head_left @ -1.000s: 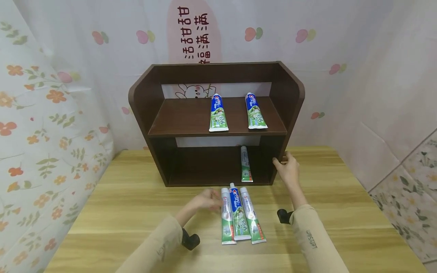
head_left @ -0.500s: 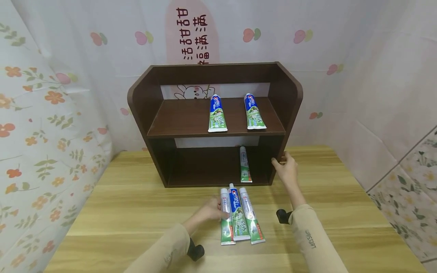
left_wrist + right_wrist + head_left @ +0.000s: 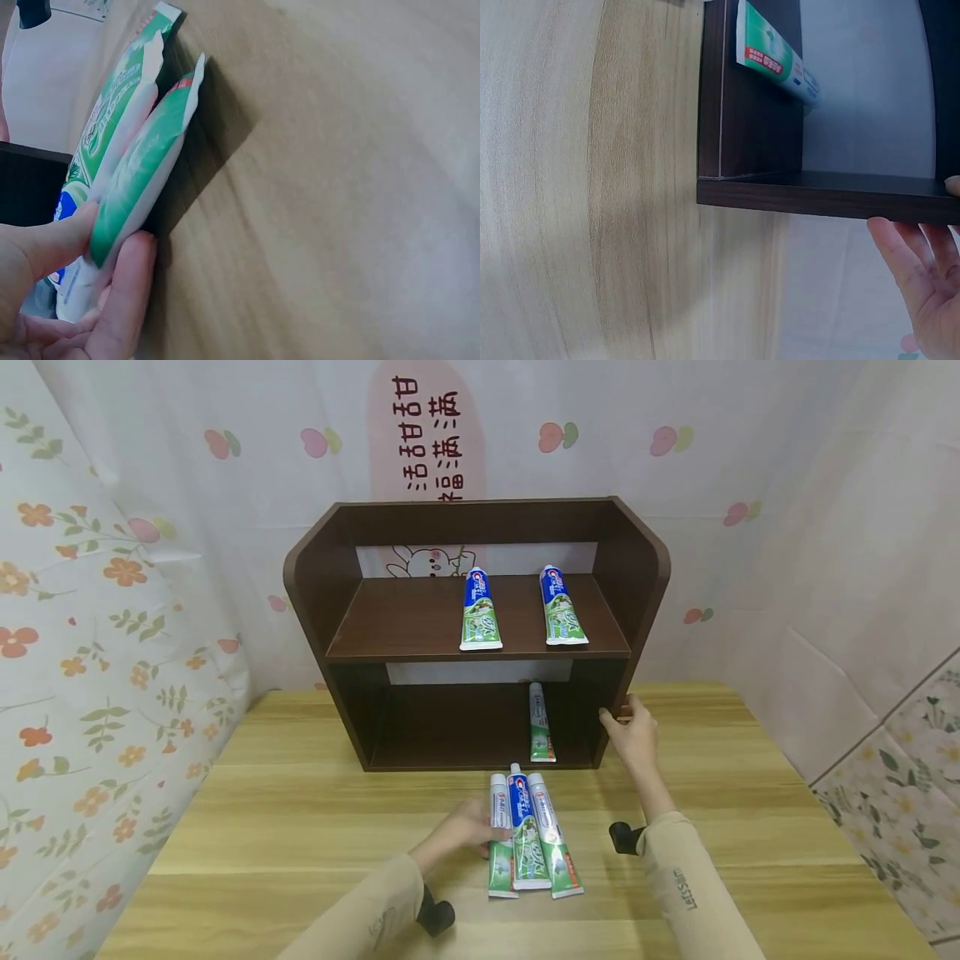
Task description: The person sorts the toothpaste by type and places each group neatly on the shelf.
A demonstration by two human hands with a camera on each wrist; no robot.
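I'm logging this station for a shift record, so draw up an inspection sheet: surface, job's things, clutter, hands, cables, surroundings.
Surface: wood-grain table under a dark two-level rack.
Job's things: on the table, side by side, a leftmost white-and-green tube, a middle blue-and-green tube and a rightmost white-and-green tube; two blue-and-green tubes on the upper level; one white-and-green tube on the lower.
Clutter: nothing seen.
Hands: left hand pinches the leftmost tube; right hand grips the rack's right side panel.
Cables: nothing seen.
Surroundings: printed backdrop behind the rack; floral hanging at the left.
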